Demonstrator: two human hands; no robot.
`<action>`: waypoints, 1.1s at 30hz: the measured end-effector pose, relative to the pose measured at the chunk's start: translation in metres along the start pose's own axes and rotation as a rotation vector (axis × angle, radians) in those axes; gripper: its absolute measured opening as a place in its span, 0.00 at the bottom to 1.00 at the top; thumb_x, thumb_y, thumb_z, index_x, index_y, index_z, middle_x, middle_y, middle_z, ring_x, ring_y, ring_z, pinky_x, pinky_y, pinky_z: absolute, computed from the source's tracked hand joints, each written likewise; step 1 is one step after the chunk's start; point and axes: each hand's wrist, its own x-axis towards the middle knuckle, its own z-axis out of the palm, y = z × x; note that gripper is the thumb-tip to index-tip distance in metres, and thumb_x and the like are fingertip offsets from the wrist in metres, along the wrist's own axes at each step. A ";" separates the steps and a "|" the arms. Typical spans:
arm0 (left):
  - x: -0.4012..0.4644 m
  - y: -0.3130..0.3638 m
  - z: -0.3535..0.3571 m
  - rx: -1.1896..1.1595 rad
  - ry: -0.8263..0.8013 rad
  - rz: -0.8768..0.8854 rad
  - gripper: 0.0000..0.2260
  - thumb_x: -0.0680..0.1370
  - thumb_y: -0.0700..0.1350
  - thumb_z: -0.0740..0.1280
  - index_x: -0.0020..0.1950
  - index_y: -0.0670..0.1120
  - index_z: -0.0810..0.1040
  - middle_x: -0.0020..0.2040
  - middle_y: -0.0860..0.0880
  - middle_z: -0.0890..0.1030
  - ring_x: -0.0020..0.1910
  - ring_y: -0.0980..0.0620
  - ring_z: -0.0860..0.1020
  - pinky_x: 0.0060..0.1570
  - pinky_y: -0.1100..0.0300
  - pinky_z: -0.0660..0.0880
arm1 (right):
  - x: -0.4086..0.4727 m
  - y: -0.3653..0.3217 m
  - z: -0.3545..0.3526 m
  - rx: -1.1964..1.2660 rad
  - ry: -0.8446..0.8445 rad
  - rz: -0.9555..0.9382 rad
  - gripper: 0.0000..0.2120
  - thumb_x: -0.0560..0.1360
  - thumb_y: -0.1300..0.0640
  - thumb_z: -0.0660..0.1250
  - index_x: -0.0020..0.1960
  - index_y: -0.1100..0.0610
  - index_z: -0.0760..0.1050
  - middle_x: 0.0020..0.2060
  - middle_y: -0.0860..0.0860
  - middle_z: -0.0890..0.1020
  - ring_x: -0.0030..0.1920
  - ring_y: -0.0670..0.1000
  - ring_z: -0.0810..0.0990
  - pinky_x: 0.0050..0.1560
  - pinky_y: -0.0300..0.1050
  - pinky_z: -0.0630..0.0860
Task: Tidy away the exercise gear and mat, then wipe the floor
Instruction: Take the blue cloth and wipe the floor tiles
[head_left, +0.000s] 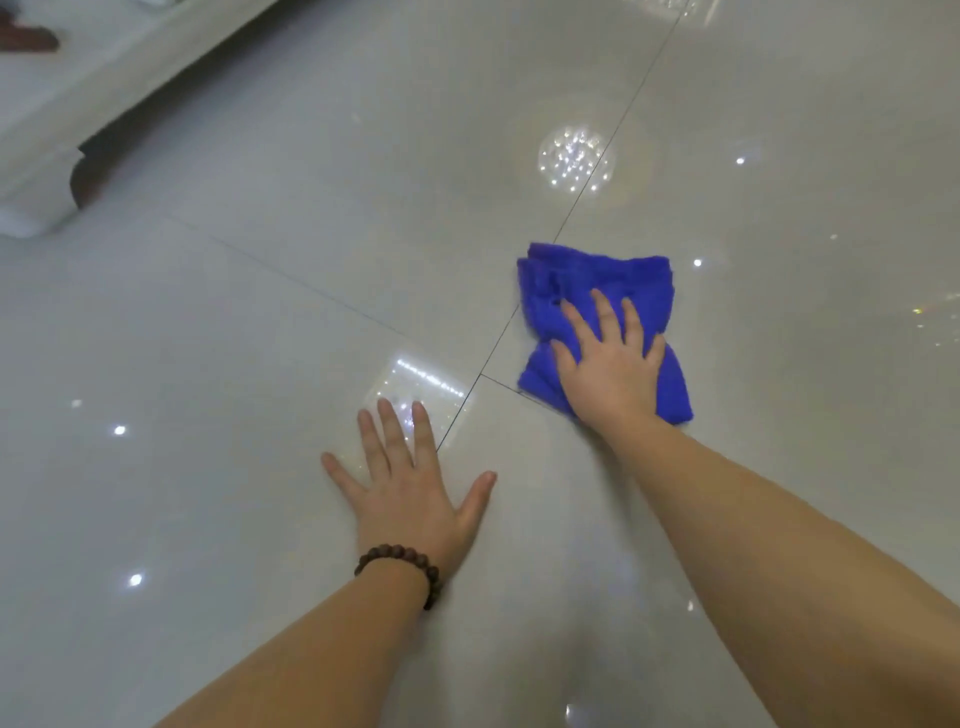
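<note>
On the floor: we see glossy pale tiles (260, 322) with dark grout lines crossing near the middle and bright ceiling lights mirrored in the shine.
Cloth: a blue cloth (618, 291) lies bunched on the tile just right of the grout crossing, flat against the floor.
Right hand: our right hand (608, 364) presses down on the cloth's near half, fingers straight and spread over the folds, gripping nothing.
Left hand: our left hand (410, 488) rests palm-down on bare tile, fingers splayed wide, apart from the cloth and to its left.
Wrist: a dark beaded bracelet (402, 564) circles the left wrist.
Far left: a pale furniture base (62, 171) stands on the floor, well apart from both hands.
Containers: we cannot make out any.
</note>
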 end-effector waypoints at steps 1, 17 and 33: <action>0.000 0.000 0.001 -0.001 0.009 0.001 0.43 0.73 0.73 0.39 0.79 0.46 0.43 0.78 0.39 0.45 0.77 0.39 0.41 0.67 0.28 0.43 | 0.017 -0.015 0.000 0.030 -0.022 0.060 0.25 0.79 0.38 0.48 0.76 0.38 0.50 0.78 0.43 0.49 0.77 0.53 0.44 0.73 0.64 0.45; 0.000 0.000 0.005 -0.026 0.024 -0.001 0.34 0.78 0.62 0.42 0.79 0.45 0.46 0.78 0.39 0.46 0.77 0.39 0.42 0.67 0.27 0.44 | -0.030 -0.039 0.014 -0.060 -0.055 -0.064 0.26 0.79 0.37 0.46 0.76 0.37 0.47 0.78 0.44 0.47 0.77 0.52 0.42 0.73 0.63 0.42; -0.002 -0.001 0.000 -0.037 -0.011 0.012 0.33 0.78 0.62 0.39 0.77 0.46 0.35 0.78 0.40 0.38 0.76 0.39 0.35 0.67 0.28 0.41 | -0.143 0.006 0.024 -0.026 -0.005 0.119 0.25 0.79 0.38 0.48 0.75 0.38 0.54 0.77 0.46 0.54 0.77 0.54 0.49 0.72 0.65 0.48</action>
